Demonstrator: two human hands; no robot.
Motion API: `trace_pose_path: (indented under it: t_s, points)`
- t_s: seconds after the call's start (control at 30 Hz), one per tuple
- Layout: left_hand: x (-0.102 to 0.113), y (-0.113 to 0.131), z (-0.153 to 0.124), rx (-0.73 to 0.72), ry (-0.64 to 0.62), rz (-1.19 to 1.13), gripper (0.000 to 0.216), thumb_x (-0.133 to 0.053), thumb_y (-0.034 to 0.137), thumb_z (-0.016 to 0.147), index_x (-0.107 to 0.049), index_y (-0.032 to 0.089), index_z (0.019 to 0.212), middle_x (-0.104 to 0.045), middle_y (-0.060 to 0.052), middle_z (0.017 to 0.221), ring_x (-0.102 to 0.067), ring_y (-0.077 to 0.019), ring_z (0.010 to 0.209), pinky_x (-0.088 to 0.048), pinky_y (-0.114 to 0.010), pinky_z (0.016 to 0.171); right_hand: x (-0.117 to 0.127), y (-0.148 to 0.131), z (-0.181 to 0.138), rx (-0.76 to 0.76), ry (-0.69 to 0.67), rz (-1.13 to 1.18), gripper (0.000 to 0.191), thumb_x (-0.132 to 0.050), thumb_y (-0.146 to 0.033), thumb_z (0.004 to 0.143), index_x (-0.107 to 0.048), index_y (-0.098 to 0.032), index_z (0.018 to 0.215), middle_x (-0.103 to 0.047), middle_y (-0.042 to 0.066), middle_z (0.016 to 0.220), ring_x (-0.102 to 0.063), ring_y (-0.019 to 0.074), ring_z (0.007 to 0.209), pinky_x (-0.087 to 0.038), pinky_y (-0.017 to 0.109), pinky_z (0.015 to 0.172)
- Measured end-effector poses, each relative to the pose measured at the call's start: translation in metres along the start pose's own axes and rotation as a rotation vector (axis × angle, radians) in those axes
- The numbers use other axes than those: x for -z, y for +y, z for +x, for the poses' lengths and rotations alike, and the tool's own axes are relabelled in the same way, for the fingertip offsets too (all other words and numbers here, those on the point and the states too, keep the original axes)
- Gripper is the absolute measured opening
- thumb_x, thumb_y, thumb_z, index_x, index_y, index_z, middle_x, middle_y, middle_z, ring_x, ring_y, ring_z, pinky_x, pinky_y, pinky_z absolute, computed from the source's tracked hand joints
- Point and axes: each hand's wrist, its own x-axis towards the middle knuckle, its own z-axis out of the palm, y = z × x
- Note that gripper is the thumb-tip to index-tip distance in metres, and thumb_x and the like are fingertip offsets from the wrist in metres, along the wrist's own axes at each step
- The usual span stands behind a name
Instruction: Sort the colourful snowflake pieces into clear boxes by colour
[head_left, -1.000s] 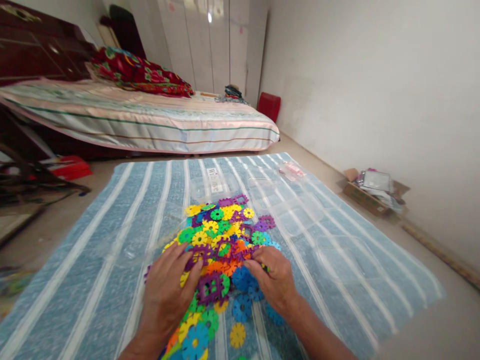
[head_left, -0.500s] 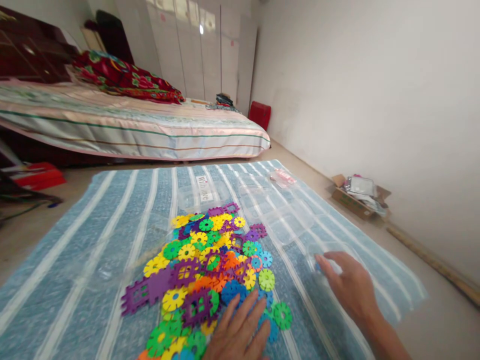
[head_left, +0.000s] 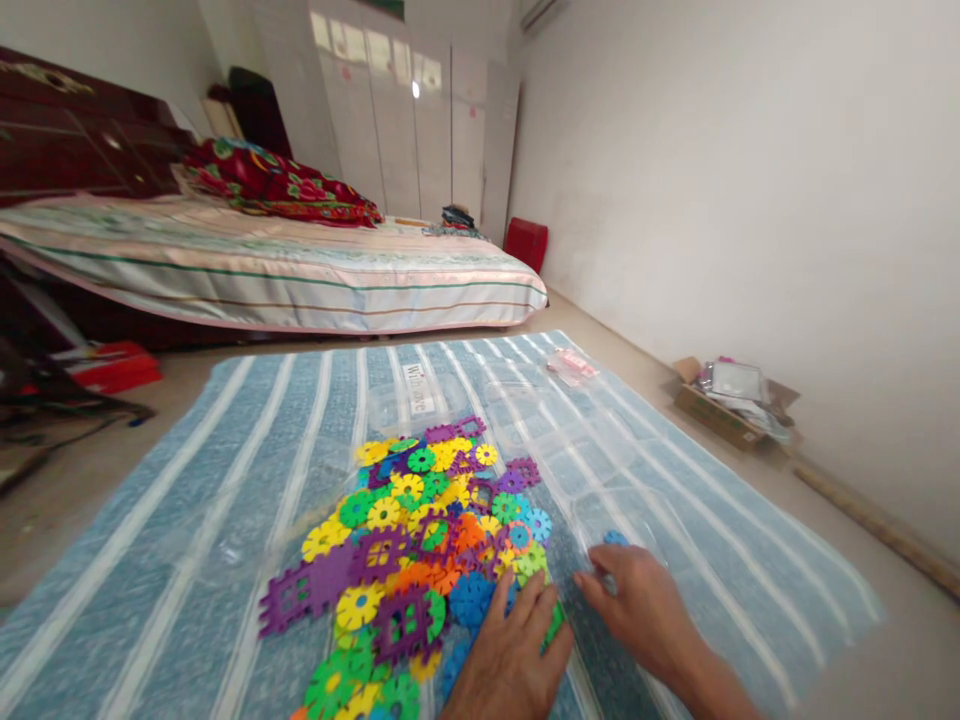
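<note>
A pile of plastic building pieces lies on the striped cloth, among them yellow flower-shaped discs [head_left: 358,607], a purple square frame [head_left: 405,622] and blue discs [head_left: 471,598]. My left hand [head_left: 514,645] rests flat on the pile's right side, fingers spread over green and blue discs. To its right is my right hand [head_left: 637,612], fingers half curled, thumb and forefinger apart with nothing seen between them. It is at the near edge of a clear plastic tray [head_left: 660,520]. A blue disc [head_left: 615,538] shows in that tray, just beyond the fingertips.
More clear trays [head_left: 600,455] stand behind the pile, one over a printed label [head_left: 420,390]. A clear packet [head_left: 571,365] with pink print lies at the far edge of the cloth [head_left: 247,440]. Beyond are a bed [head_left: 300,285] and a cardboard box [head_left: 720,425].
My right hand has moved left and nearer the pile, away from the tray's middle. My left hand has slid a little right over the discs. The view has tilted slightly up.
</note>
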Motion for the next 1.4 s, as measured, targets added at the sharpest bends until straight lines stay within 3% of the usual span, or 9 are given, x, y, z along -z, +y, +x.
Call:
trace_pose_path:
  t_s: [0.4, 0.53, 0.7, 0.83, 0.93, 1.07, 1.17, 1.3, 1.4]
  points:
    - [0.021, -0.012, -0.011, 0.049, -0.034, -0.011, 0.025, -0.057, 0.039, 0.082, -0.061, 0.024, 0.102, -0.065, -0.002, 0.115, -0.053, -0.0216, 0.113, -0.014, -0.045, 0.111, 0.005, 0.014, 0.001, -0.003, -0.111, -0.019, 0.014, -0.054, -0.029, 0.084, -0.066, -0.022, 0.082, -0.071, 0.002, 0.082, -0.063, 0.0205, 0.081, -0.037, 0.029, 0.073]
    - [0.025, -0.012, -0.015, 0.080, -0.019, -0.014, 0.023, -0.057, 0.032, 0.083, -0.061, 0.023, 0.103, -0.064, -0.003, 0.116, -0.052, -0.0213, 0.114, -0.016, -0.046, 0.112, 0.007, 0.017, 0.001, -0.009, -0.134, -0.024, 0.015, -0.054, -0.028, 0.084, -0.067, -0.023, 0.085, -0.071, 0.002, 0.084, -0.063, 0.0215, 0.083, -0.038, 0.031, 0.077]
    - [0.025, -0.012, -0.024, 0.095, 0.029, 0.003, 0.019, -0.053, 0.029, 0.084, -0.062, 0.022, 0.100, -0.065, -0.004, 0.114, -0.053, -0.0200, 0.114, -0.013, -0.043, 0.114, 0.013, 0.005, -0.001, -0.032, -0.066, -0.088, 0.018, -0.057, -0.029, 0.083, -0.069, -0.024, 0.095, -0.072, 0.005, 0.090, -0.064, 0.0238, 0.087, -0.038, 0.037, 0.086]
    - [0.027, -0.019, -0.029, 0.117, 0.163, -0.013, 0.015, -0.051, 0.028, 0.085, -0.063, 0.022, 0.091, -0.068, -0.004, 0.110, -0.055, -0.0188, 0.114, -0.016, -0.041, 0.115, 0.015, 0.000, -0.001, -0.058, -0.021, -0.145, 0.017, -0.056, -0.030, 0.084, -0.070, -0.022, 0.090, -0.071, 0.008, 0.091, -0.063, 0.0253, 0.085, -0.039, 0.040, 0.085]
    - [0.041, -0.034, -0.031, 0.138, 0.227, 0.026, 0.019, -0.046, 0.022, 0.085, -0.062, 0.022, 0.096, -0.066, -0.006, 0.114, -0.054, -0.0190, 0.117, -0.026, -0.040, 0.112, 0.014, 0.002, 0.005, -0.015, 0.087, -0.165, 0.020, -0.053, -0.033, 0.086, -0.069, -0.022, 0.090, -0.070, 0.009, 0.094, -0.062, 0.0247, 0.087, -0.039, 0.039, 0.085]
    - [0.068, -0.062, -0.032, 0.223, 0.158, 0.127, 0.025, -0.052, 0.019, 0.084, -0.057, 0.019, 0.108, -0.063, -0.011, 0.120, -0.053, -0.0227, 0.118, -0.039, -0.042, 0.104, 0.012, -0.002, 0.031, 0.074, 0.198, -0.183, 0.022, -0.054, -0.036, 0.086, -0.066, -0.020, 0.095, -0.065, 0.010, 0.104, -0.056, 0.0266, 0.102, -0.037, 0.038, 0.088]
    - [0.079, -0.079, -0.033, 0.296, 0.235, 0.167, 0.022, -0.054, 0.020, 0.084, -0.057, 0.017, 0.105, -0.064, -0.014, 0.115, -0.057, -0.0250, 0.113, -0.045, -0.044, 0.097, 0.013, -0.012, 0.054, 0.056, 0.087, -0.229, 0.025, -0.055, -0.037, 0.084, -0.064, -0.019, 0.098, -0.065, 0.012, 0.106, -0.052, 0.0297, 0.110, -0.035, 0.040, 0.090]
    - [0.084, -0.093, -0.043, 0.371, 0.282, 0.173, 0.022, -0.053, 0.018, 0.084, -0.055, 0.017, 0.106, -0.063, -0.013, 0.113, -0.057, -0.0256, 0.110, -0.047, -0.046, 0.094, 0.015, -0.025, 0.072, -0.015, -0.148, -0.268, 0.021, -0.049, -0.022, 0.083, -0.064, -0.018, 0.098, -0.069, 0.011, 0.098, -0.060, 0.0262, 0.096, -0.034, 0.040, 0.087]
    - [0.086, -0.102, -0.054, 0.434, 0.294, 0.183, 0.022, -0.052, 0.020, 0.086, -0.055, 0.018, 0.107, -0.062, -0.013, 0.112, -0.058, -0.0262, 0.108, -0.048, -0.047, 0.092, 0.015, -0.029, 0.072, -0.010, -0.179, -0.266, 0.027, -0.045, -0.013, 0.081, -0.064, -0.018, 0.100, -0.068, 0.012, 0.103, -0.061, 0.0238, 0.098, -0.032, 0.038, 0.088]
